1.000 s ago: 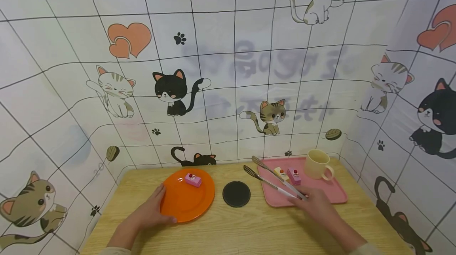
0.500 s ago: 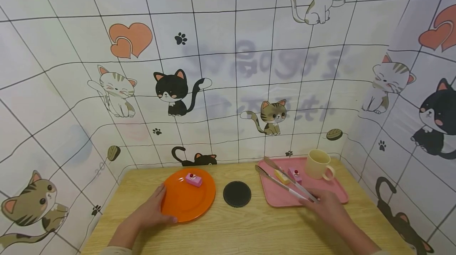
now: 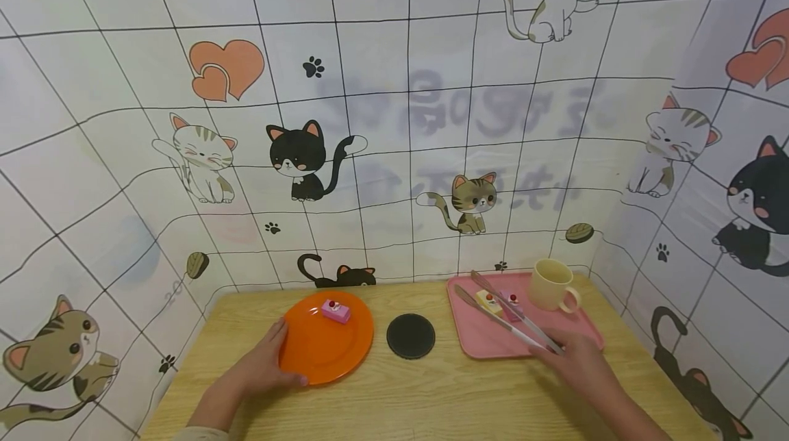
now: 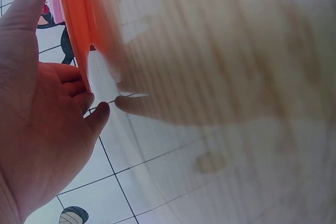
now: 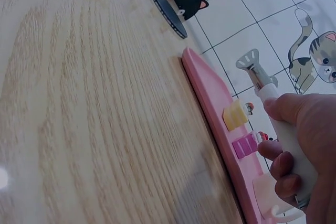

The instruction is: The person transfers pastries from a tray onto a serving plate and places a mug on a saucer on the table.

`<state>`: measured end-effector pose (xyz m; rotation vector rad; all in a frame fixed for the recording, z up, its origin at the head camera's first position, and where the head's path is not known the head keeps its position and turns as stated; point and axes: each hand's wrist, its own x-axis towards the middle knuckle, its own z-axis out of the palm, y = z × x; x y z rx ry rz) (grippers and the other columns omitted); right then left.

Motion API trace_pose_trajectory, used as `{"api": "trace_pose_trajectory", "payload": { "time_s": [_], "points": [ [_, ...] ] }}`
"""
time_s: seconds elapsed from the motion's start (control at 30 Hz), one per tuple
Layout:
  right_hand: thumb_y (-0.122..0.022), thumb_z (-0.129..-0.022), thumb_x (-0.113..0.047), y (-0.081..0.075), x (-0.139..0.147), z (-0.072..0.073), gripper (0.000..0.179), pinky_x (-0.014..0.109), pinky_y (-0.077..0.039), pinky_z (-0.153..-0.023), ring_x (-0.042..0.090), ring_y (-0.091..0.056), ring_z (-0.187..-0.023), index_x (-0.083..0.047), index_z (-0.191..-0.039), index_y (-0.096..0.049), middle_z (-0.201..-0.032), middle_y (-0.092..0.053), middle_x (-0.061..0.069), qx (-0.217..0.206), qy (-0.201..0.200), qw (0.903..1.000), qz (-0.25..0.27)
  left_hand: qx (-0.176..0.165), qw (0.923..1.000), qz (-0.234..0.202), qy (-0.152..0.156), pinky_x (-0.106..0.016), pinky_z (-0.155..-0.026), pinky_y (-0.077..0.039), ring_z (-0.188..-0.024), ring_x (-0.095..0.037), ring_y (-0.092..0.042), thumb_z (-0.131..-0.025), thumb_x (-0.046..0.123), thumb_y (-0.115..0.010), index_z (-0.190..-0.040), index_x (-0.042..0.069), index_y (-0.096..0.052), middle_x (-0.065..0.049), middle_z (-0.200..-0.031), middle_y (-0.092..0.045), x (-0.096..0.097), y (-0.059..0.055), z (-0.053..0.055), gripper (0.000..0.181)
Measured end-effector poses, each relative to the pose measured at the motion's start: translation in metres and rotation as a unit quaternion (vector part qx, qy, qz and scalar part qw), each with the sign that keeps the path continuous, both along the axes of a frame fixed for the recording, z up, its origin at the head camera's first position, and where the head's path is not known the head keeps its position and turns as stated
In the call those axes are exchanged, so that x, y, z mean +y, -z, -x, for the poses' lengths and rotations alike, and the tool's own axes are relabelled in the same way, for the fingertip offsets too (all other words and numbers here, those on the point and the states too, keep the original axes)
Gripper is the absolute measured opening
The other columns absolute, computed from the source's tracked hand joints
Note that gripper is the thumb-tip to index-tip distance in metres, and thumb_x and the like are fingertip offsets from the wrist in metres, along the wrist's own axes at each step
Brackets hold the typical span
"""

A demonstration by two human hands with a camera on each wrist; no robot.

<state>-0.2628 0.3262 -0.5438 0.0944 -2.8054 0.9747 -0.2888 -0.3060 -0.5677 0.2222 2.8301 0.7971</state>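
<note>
My left hand (image 3: pixel 261 361) holds the orange plate (image 3: pixel 323 362) by its left and near rim, thumb along the near edge. A pink toy cake slice (image 3: pixel 335 311) lies towards the back of that plate. In my right hand (image 3: pixel 576 357) are tongs (image 3: pixel 510 329) with white handles, also seen in the right wrist view (image 5: pixel 286 135). Their two arms are spread, and the tips reach over the pink tray (image 3: pixel 477 342). Under or beside the arms sit a yellow toy cake slice (image 3: pixel 487 299) and another pink slice (image 5: pixel 245 145).
A cream mug (image 3: pixel 550 283) stands at the tray's back right. Between plate and tray lies a round black coaster (image 3: pixel 411 336). A cat-print wall covering (image 3: pixel 382 112) rises behind and on both sides of the wooden table (image 3: pixel 382 400).
My right hand has moved to the right and slightly down with the tongs, bringing their tips from the tray's left edge in over the tray. The left hand and plate have stayed put.
</note>
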Motion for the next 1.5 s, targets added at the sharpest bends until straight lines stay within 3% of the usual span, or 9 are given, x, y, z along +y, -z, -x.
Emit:
{"api": "trace_pose_trajectory", "payload": {
  "time_s": [0.4, 0.57, 0.8, 1.07, 1.5],
  "points": [
    [-0.091, -0.094, -0.033, 0.008, 0.009, -0.002, 0.035, 0.03, -0.048, -0.07, 0.015, -0.057, -0.08, -0.009, -0.118, -0.084, -0.087, -0.071, -0.006, 0.006, 0.012, 0.9998, -0.014, 0.009, 0.9999, 0.005, 0.004, -0.071, -0.127, -0.03, -0.163, -0.054, -0.023, -0.074, 0.062, -0.098, -0.171, -0.008, -0.024, -0.028, -0.181, -0.015, -0.001, 0.0, 0.0, 0.141],
    [-0.091, -0.094, -0.033, 0.008, 0.011, -0.003, 0.04, 0.032, -0.051, -0.072, 0.017, -0.059, -0.082, -0.005, -0.122, -0.084, -0.094, -0.077, -0.003, -0.015, 0.017, 0.9996, -0.016, 0.011, 0.9999, 0.005, 0.005, -0.071, -0.127, -0.03, -0.163, -0.054, -0.023, -0.074, 0.062, -0.098, -0.171, -0.008, -0.024, -0.029, -0.181, -0.016, -0.001, 0.001, 0.0, 0.141],
    [-0.086, -0.099, -0.032, 0.009, 0.01, -0.006, 0.036, 0.031, -0.046, -0.068, 0.019, -0.055, -0.079, -0.006, -0.124, -0.083, -0.086, -0.069, -0.003, -0.063, 0.023, 0.9977, 0.003, 0.011, 0.9999, 0.002, 0.004, -0.072, -0.127, -0.029, -0.163, -0.054, -0.024, -0.074, 0.06, -0.099, -0.171, -0.009, -0.025, -0.029, -0.181, -0.016, 0.001, -0.001, -0.001, 0.14],
    [-0.085, -0.1, -0.032, 0.013, 0.006, -0.008, 0.029, 0.032, -0.043, -0.065, 0.018, -0.053, -0.076, -0.009, -0.118, -0.083, -0.081, -0.064, -0.004, -0.069, 0.033, 0.9971, 0.001, 0.01, 0.9999, 0.003, 0.003, -0.071, -0.127, -0.03, -0.163, -0.054, -0.024, -0.074, 0.06, -0.098, -0.171, -0.008, -0.024, -0.029, -0.181, -0.016, 0.001, -0.001, -0.001, 0.14],
    [-0.084, -0.1, -0.031, 0.017, 0.004, -0.012, 0.025, 0.03, -0.046, -0.062, 0.017, -0.057, -0.074, -0.011, -0.115, -0.083, -0.078, -0.066, -0.005, -0.083, 0.041, 0.9954, 0.023, 0.012, 0.9999, 0.004, 0.007, -0.072, -0.126, -0.031, -0.162, -0.055, -0.025, -0.073, 0.062, -0.098, -0.171, -0.008, -0.024, -0.029, -0.181, -0.016, 0.0, 0.002, 0.001, 0.141]
  ]
}}
